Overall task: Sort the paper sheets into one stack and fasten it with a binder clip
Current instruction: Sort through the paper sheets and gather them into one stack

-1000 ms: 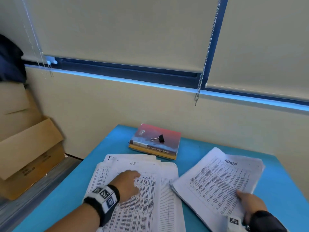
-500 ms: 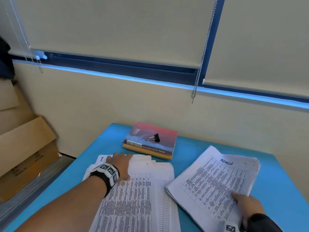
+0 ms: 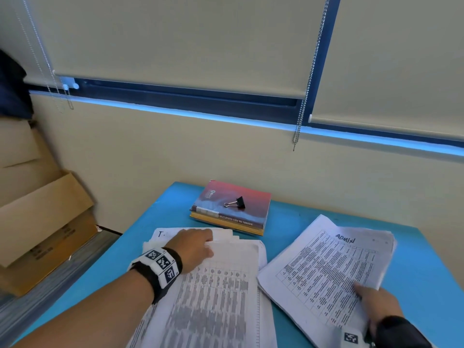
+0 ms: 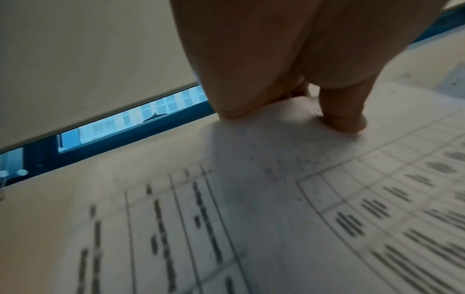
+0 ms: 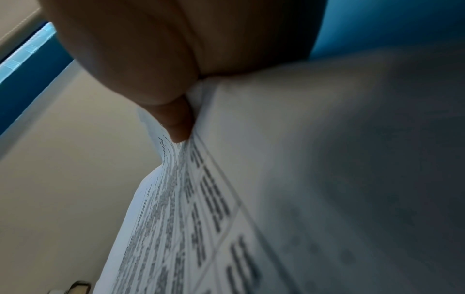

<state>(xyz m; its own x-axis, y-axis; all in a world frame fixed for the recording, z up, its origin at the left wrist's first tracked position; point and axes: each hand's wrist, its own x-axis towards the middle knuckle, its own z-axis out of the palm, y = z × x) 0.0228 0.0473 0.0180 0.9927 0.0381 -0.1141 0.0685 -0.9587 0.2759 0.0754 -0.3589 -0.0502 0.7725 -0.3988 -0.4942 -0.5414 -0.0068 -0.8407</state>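
Two lots of printed sheets lie on the blue table (image 3: 426, 285). My left hand (image 3: 208, 243) is at the far edge of the left pile (image 3: 218, 297) and pinches the top sheet's edge; the left wrist view shows the thumb (image 4: 342, 119) on top of that sheet (image 4: 276, 199). The right stack (image 3: 331, 267), marked ADMIN, is tilted, and my right hand (image 3: 361, 290) grips its near corner, thumb (image 5: 180, 127) on top and the other fingers hidden beneath. A black binder clip (image 3: 236, 202) lies untouched on a red book (image 3: 253, 197) beyond the left pile.
The book rests on another book against the cream wall at the table's back edge. Cardboard boxes (image 3: 42, 212) are stacked on the floor to the left of the table. A blind chain (image 3: 298, 121) hangs above the table's far side.
My left hand has slid from the middle of the left pile to its far edge and taken hold of the top sheet there. The right hand keeps its hold on the ADMIN stack.
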